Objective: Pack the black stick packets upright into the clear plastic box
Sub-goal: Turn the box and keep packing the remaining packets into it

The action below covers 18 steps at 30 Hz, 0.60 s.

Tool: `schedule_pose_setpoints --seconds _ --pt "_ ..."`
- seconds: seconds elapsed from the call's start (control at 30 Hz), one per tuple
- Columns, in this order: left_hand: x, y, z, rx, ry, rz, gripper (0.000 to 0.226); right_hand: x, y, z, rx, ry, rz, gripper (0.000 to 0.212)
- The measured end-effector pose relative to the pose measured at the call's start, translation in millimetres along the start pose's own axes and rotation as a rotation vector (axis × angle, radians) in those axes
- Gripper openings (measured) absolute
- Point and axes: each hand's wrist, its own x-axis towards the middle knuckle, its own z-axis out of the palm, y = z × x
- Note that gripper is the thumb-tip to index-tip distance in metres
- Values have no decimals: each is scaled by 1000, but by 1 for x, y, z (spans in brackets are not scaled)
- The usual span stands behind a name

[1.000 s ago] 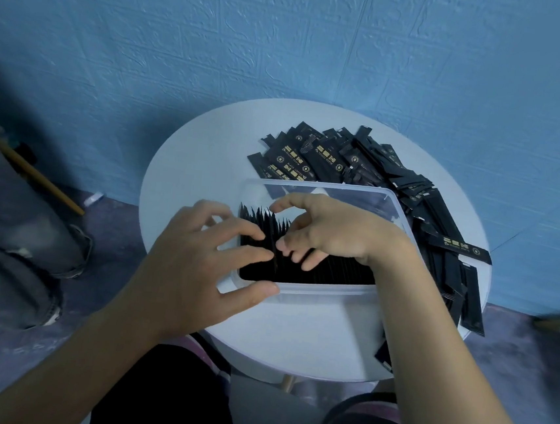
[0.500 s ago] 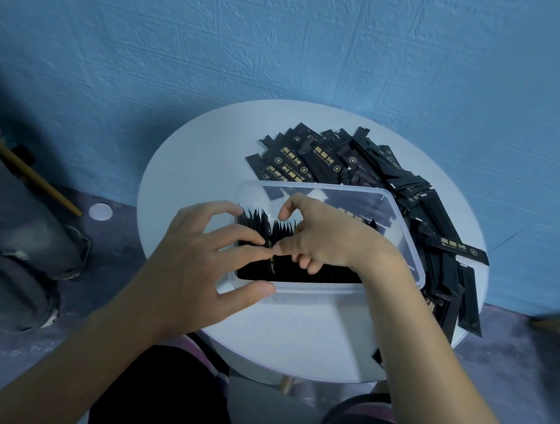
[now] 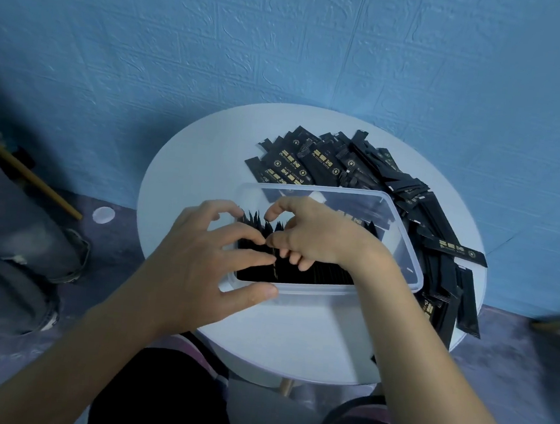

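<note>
Right hand closer to left hand than a second ago | left: spread fingers resting on upright black stick packets inside clear plastic box, thumb on near rim | right: curled among them, grip unclear, hiding some | loose packets heaped beyond right hand

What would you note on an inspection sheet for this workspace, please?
Surface: round white table, carrying the box and the pile.
Job's things: clear plastic box near the front edge, with black stick packets standing upright inside; loose pile lies flat behind it and to its right.
Clutter: white disc on the floor, wooden stick at left.
Hands: left hand has its thumb on the box's near rim and fingertips at the packet tops; right hand curls over the packets, pinch unclear.
Cables: nothing seen.
Surroundings: blue textured wall; grey trousers at left, blurred.
</note>
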Motion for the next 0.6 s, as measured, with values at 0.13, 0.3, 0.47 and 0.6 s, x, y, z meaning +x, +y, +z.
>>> schedule_pose_setpoints --seconds 0.13,0.3,0.47,0.6 --pt "-2 1 3 -20 32 -3 44 -1 5 0 -23 4 25 34" --pt "-3 2 4 -24 44 -9 41 -4 7 0 -55 2 40 33" --pt "-4 2 4 -10 55 -3 40 -15 7 -4 -43 7 62 25" --pt "-3 3 2 23 62 9 42 -17 11 -3 -72 44 73 21"
